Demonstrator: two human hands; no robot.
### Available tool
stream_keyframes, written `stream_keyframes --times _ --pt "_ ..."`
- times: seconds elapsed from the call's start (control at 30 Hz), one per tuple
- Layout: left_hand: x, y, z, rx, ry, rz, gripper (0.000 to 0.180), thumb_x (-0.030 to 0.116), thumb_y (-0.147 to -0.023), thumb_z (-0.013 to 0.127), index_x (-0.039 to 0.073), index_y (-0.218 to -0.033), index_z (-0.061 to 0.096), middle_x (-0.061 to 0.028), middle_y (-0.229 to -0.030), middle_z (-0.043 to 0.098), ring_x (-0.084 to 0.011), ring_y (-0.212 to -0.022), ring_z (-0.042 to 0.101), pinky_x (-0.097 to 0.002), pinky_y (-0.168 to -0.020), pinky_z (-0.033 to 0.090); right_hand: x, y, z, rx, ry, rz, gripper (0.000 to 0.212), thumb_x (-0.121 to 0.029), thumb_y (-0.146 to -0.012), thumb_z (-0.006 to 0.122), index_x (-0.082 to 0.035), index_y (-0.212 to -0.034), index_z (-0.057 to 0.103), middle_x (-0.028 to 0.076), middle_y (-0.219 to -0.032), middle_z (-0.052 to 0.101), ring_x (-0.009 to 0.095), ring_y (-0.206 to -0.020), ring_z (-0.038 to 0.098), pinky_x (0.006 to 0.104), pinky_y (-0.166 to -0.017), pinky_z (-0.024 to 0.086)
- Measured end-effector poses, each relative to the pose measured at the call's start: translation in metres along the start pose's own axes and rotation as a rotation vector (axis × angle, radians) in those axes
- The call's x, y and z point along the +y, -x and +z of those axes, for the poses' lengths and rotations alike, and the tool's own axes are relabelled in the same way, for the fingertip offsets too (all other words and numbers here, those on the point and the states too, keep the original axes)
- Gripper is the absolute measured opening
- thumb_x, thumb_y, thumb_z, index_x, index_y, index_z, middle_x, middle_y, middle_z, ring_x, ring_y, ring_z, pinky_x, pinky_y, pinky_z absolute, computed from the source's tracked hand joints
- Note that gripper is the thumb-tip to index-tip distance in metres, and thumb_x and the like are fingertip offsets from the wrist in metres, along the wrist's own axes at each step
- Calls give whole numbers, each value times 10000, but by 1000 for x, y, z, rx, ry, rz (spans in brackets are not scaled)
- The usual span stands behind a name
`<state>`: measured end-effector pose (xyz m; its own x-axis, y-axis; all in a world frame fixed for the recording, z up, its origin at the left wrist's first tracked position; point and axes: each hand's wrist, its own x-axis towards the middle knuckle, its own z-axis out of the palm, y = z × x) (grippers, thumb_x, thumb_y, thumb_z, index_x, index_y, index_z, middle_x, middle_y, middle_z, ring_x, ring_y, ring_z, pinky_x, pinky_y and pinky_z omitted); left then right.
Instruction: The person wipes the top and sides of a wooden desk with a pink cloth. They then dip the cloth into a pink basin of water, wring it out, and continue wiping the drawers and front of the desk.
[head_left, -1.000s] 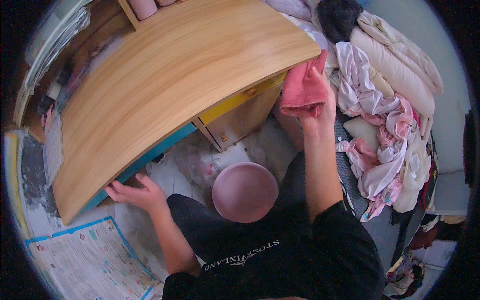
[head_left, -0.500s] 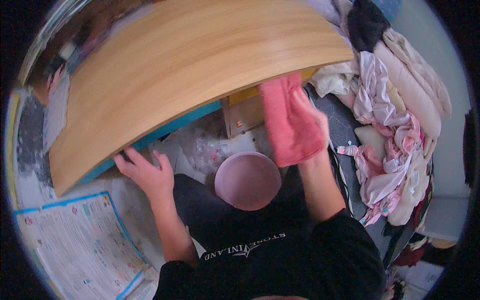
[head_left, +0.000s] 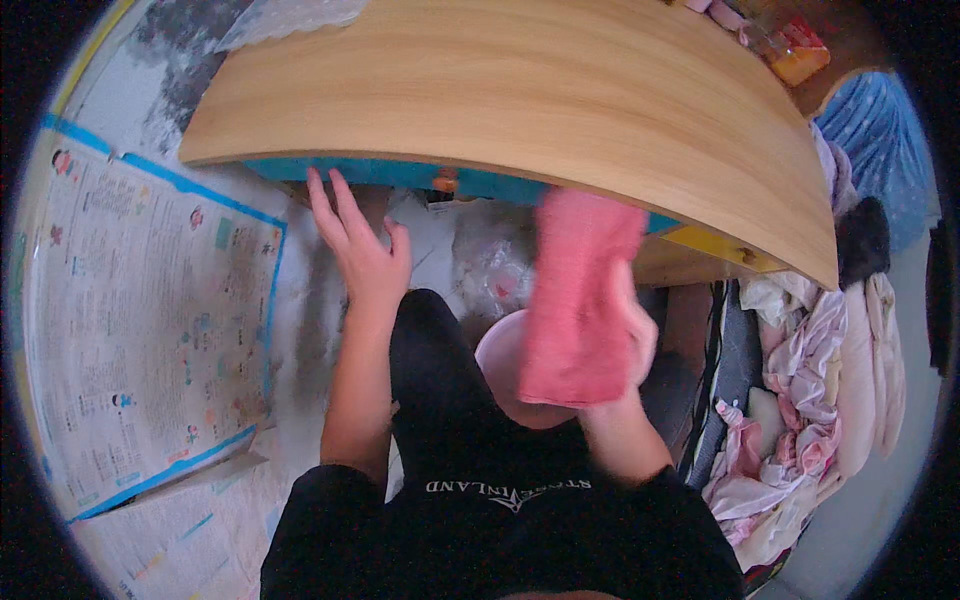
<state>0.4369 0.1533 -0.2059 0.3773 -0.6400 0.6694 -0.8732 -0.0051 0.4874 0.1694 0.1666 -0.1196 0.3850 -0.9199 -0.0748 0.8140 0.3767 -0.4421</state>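
A folded pink cloth [head_left: 578, 310] is gripped in my right hand [head_left: 638, 330], whose fingers are partly hidden behind it. The cloth's upper end meets the front edge of a light wooden tabletop [head_left: 500, 85], and its lower part covers some of a pale pink basin [head_left: 498, 345] between my legs. My left hand [head_left: 365, 255] has its fingers spread and holds nothing. Its fingertips reach the blue drawer front [head_left: 385, 176] just under the tabletop's edge; whether they touch it I cannot tell. A small wooden knob [head_left: 446, 180] sits on that blue front.
Right of the desk lie crumpled pink and cream fabrics [head_left: 800, 400] on a dark grey surface. A yellow drawer front [head_left: 715, 246] shows under the tabletop's right part. On the left stands a printed sheet with blue edging [head_left: 165, 320]. Clear plastic [head_left: 500, 275] lies beyond the basin.
The view has turned, bringing more of the desk's right end in. My right hand has brought the pink cloth lower, across the basin. My left fingers have straightened and lie against the blue front's area.
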Motion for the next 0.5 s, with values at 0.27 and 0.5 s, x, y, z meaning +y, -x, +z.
stream_keyframes --times 0.27,0.5 --pt "-96 17 -17 194 413 -303 724 248 -966 728 -10 -1557 400 -235 -1619 373 -414 -1496 370 -499 -1238 310 150 -95 102 -289 -165 402 550 -160 -1079 573 -125 -1603 410 80 -1496 576 230 -1322 600 401 -1110 493" --pt "-120 48 -87 -42 -168 -257 612 167 -865 786 18 -1419 572 -216 -1426 597 -381 -1373 529 -474 -1176 383 256 -152 147 -436 -255 529 519 -146 -1057 602 -97 -1557 472 81 -1395 645 216 -1262 630 370 -1061 509"
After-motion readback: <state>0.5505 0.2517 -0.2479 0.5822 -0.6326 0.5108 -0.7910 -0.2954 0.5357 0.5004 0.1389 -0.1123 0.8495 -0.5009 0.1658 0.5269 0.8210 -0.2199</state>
